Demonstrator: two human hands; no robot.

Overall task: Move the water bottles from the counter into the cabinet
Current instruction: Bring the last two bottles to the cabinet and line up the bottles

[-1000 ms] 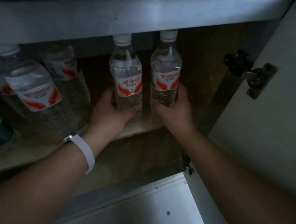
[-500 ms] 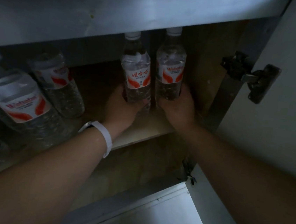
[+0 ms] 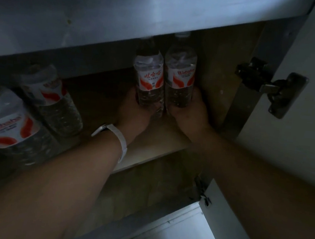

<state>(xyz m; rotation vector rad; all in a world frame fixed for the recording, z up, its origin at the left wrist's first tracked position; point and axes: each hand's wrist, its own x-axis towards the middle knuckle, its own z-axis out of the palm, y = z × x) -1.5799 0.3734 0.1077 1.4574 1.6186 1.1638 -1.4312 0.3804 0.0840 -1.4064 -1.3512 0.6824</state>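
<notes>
Both my hands reach deep into a dark cabinet. My left hand (image 3: 133, 115), with a white wristband, grips the lower part of a clear water bottle (image 3: 149, 75) with a white and red label. My right hand (image 3: 188, 111) grips a second, similar water bottle (image 3: 180, 73) just to its right. Both bottles stand upright, side by side, at the back right of the wooden shelf (image 3: 150, 145). Their caps are partly hidden behind the cabinet's top rail.
Two more labelled bottles (image 3: 6, 123) (image 3: 52, 96) stand at the shelf's left. The cabinet side wall (image 3: 225, 77) is close to the right bottle. The open white door (image 3: 307, 125) with its metal hinge (image 3: 269, 86) is at right. A white floor panel (image 3: 179, 238) lies below.
Both hands have pushed the two bottles further back and to the right inside the cabinet; the caps have slid under the top rail.
</notes>
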